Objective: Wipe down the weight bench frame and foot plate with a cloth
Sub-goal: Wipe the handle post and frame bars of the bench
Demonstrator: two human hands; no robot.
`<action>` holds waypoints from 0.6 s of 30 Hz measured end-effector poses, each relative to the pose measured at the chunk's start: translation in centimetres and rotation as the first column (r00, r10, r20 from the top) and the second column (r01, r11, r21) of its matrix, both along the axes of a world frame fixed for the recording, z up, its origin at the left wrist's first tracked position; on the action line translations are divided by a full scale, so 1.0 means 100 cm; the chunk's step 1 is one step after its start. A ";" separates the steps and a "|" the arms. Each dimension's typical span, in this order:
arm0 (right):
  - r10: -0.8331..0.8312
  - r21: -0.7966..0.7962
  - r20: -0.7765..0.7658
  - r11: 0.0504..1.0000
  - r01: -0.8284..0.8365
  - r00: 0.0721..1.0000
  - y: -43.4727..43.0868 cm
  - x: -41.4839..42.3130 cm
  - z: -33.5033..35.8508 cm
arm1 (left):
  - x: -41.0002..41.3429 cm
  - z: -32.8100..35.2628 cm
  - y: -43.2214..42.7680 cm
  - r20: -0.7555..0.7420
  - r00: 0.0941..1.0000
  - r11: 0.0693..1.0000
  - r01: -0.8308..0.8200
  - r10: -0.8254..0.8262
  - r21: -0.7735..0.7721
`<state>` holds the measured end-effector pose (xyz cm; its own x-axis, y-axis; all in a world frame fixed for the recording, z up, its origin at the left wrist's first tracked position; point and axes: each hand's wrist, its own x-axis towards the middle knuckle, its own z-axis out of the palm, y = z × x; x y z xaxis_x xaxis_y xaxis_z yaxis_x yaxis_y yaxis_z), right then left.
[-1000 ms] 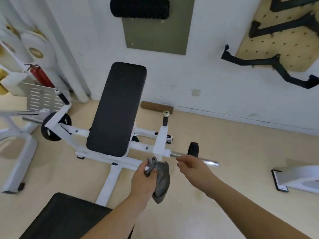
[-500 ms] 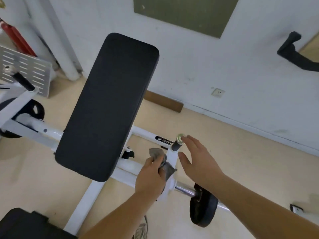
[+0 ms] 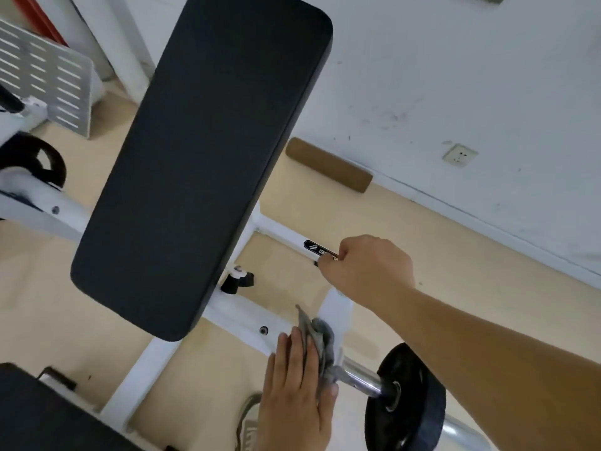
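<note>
Grey cloth [image 3: 317,341] is bunched between the thumb and flattish fingers of the left grip [image 3: 292,385], pressed on the white frame [image 3: 240,317] where the chrome bar [image 3: 361,379] leaves it. The right grip [image 3: 367,268] is clenched round the top of the upright post [image 3: 336,304], just beyond the cloth. What lies inside the fist is hidden. A black disc [image 3: 406,402] sits on the bar, right of both grips. The black pad [image 3: 201,157] slants up and away on the left. Far left, a slotted plate [image 3: 48,76] stands by the wall.
</note>
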<state>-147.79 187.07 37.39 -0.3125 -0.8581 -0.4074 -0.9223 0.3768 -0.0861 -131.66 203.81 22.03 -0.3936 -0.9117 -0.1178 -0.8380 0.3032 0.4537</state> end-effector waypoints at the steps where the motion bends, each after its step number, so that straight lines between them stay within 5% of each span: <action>1: -0.005 -0.023 0.012 1.000 0.005 1.000 0.002 -0.001 0.000 | -0.003 0.003 -0.002 0.019 1.000 1.000 -0.002 0.002 0.017; 8: 0.049 -0.201 0.010 0.979 -0.046 0.999 0.007 -0.002 0.000 | -0.067 0.020 -0.074 -0.002 1.000 0.996 0.007 -0.007 0.084; 18: 0.105 -0.224 -0.029 0.968 -0.109 0.994 0.008 -0.004 -0.007 | 0.014 -0.013 0.029 0.062 0.997 0.997 -0.040 0.044 -0.067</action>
